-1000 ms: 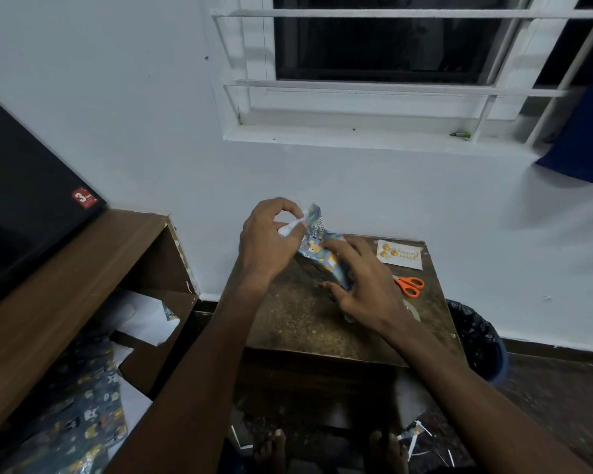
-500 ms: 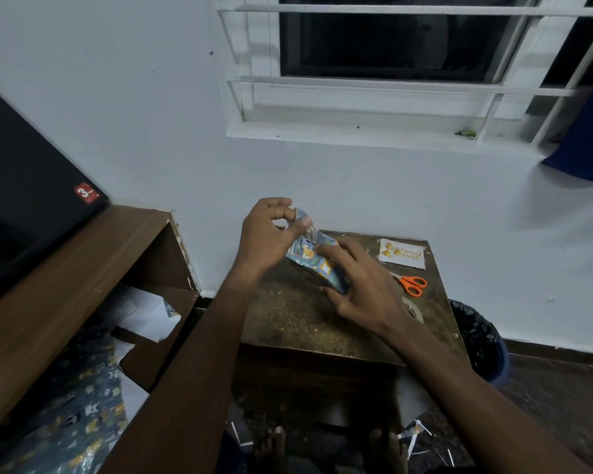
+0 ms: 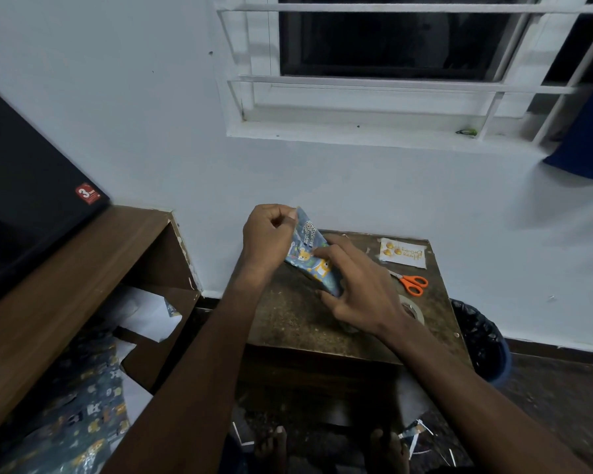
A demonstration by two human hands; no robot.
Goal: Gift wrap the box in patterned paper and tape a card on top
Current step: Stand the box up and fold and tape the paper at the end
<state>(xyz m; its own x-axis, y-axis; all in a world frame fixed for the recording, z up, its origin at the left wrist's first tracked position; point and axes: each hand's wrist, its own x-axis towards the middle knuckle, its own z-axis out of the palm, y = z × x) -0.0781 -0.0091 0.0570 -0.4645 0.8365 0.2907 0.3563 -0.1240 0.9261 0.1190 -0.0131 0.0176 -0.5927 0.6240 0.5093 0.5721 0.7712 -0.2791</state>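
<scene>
A small box wrapped in blue animal-patterned paper [image 3: 308,254] is held tilted above the far left part of the small dark table [image 3: 288,319]. My left hand [image 3: 269,237] pinches its upper end, fingers closed on the paper flap. My right hand [image 3: 356,289] grips its lower side with spread fingers. A white birthday card [image 3: 403,253] with gold print lies flat at the table's far right corner. Below the card, orange-handled scissors [image 3: 412,283] rest on the table, and a roll of clear tape [image 3: 413,309] is partly hidden behind my right wrist.
A brown desk [image 3: 48,292] stands at the left with a dark monitor [image 3: 24,200]. More patterned paper [image 3: 69,422] and white sheets [image 3: 148,319] lie under it. A black-lined bin [image 3: 480,336] stands right of the table. Paper scraps and bare feet show on the floor.
My left hand has pressed the white flap end down against the box's upper end and closed more tightly. My right hand stays on the lower side.
</scene>
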